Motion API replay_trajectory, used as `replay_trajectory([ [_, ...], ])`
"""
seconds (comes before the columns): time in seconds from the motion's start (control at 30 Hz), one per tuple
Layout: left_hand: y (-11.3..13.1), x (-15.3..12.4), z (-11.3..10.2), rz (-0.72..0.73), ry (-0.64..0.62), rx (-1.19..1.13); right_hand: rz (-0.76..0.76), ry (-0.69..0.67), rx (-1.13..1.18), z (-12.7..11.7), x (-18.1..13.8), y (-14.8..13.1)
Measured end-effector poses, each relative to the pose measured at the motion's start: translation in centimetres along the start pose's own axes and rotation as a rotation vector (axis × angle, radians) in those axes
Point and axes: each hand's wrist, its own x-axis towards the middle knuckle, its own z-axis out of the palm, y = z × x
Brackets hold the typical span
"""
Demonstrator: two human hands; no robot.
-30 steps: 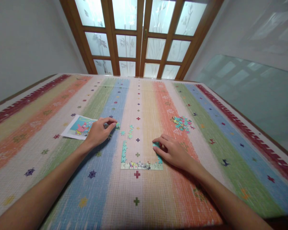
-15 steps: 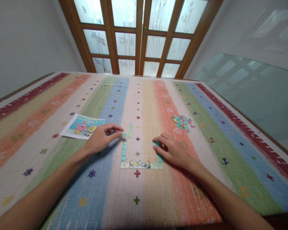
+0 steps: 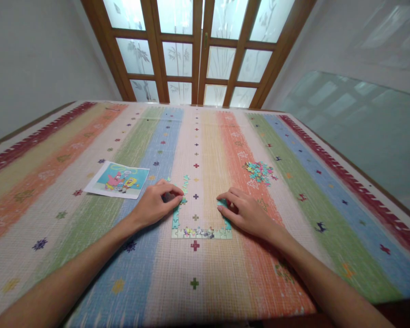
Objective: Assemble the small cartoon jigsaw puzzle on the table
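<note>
Puzzle border (image 3: 201, 234) lies long side crosswise, open side facing away.

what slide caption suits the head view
Left hand holds a piece by the puzzle border; right hand touches its right side.

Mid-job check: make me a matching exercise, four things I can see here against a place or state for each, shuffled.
Things
1. Picture sheet
2. Loose pile of pieces
3. Left hand
4. Right hand

Places or states
A. Fingertips at a small teal piece
B. Beyond the right hand, partly on an orange stripe
C. At the right side of the unfinished puzzle border
D. Lying across a green stripe, at the left

Pairs: 1-D, 2-B, 3-A, 4-C
</note>
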Motion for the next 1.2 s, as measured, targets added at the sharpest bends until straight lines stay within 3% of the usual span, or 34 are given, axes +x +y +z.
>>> replay_trajectory([
  [0.3,-0.5,0.2,-0.8,0.047,0.029,0.092,-0.022,0.005,-0.001,-0.2,0.1,0.0],
  [0.67,-1.5,-0.4,-1.6,0.298,-0.132,0.15,-0.001,0.007,-0.01,-0.1,0.0,-0.1],
  [0.83,-1.9,-0.5,-1.7,0.299,-0.188,0.198,-0.002,0.004,0.001,-0.2,0.0,-0.1],
  [1.2,-1.8,-0.6,-1.9,0.338,-0.184,0.213,0.003,0.003,0.004,-0.2,0.0,-0.1],
])
